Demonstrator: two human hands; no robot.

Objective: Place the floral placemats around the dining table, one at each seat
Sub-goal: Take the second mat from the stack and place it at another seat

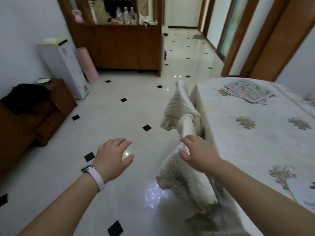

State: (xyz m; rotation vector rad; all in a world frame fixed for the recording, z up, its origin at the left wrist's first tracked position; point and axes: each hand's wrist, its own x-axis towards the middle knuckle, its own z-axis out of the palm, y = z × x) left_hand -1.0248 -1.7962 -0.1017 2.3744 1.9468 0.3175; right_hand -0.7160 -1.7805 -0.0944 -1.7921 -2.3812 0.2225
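Neither hand holds anything. Relaxed and spread, the left hand (pixel 112 157) hangs over the floor (pixel 136 113), with a watch (pixel 87 168) on its wrist. Also uncurled, the right hand (pixel 199 152) has fingers and thumb spread either side of the top edge of the near chair (pixel 187 184). Contact with the chair cover cannot be confirmed.

The placemats (pixel 248 90) lie in a loose, fanned stack at the far end of the table (pixel 247 142), well apart from both hands. A printed sheet (pixel 303 195) at the near right edge is probably a mat set at one seat, but it is mostly cut off.

Likely faults from here:
- Two mats lifted as one, because the stack is fanned and the edges overlap.
- Tablecloth rucked or dragged, if a mat is slid rather than lifted.
- Sleeve or arm snagging the draped cover of the near chair or the far chair (pixel 179 106), if the reach goes over them.
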